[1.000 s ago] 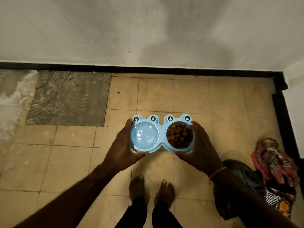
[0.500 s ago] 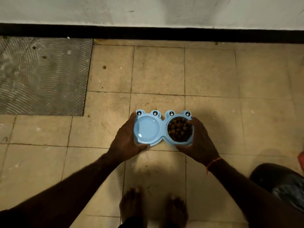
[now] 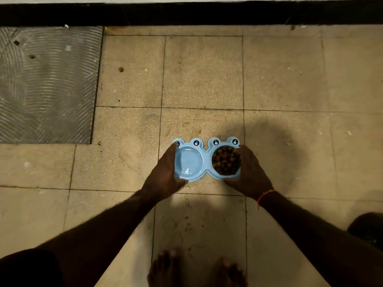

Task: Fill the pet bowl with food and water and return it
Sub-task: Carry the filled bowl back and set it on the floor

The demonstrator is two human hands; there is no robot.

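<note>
A light blue double pet bowl (image 3: 206,162) with frog-eye bumps along its far rim sits low over the tiled floor, level. Its left cup holds clear water (image 3: 189,161); its right cup is full of brown kibble (image 3: 226,162). My left hand (image 3: 165,175) grips the bowl's left end, thumb on the near rim. My right hand (image 3: 248,172) grips the right end, fingers curling over the kibble cup's edge. Whether the bowl touches the floor I cannot tell.
Beige floor tiles (image 3: 203,75) stretch ahead to a black skirting (image 3: 186,13) along the wall. A grey ridged patch (image 3: 47,83) lies at the left. A dark bag (image 3: 366,228) sits at the right edge. My bare feet (image 3: 196,270) stand just below the bowl.
The bowl has gone down toward the floor with both hands still on it. The view has dropped closer to the tiles, and the wall and clothes at the right have left the frame.
</note>
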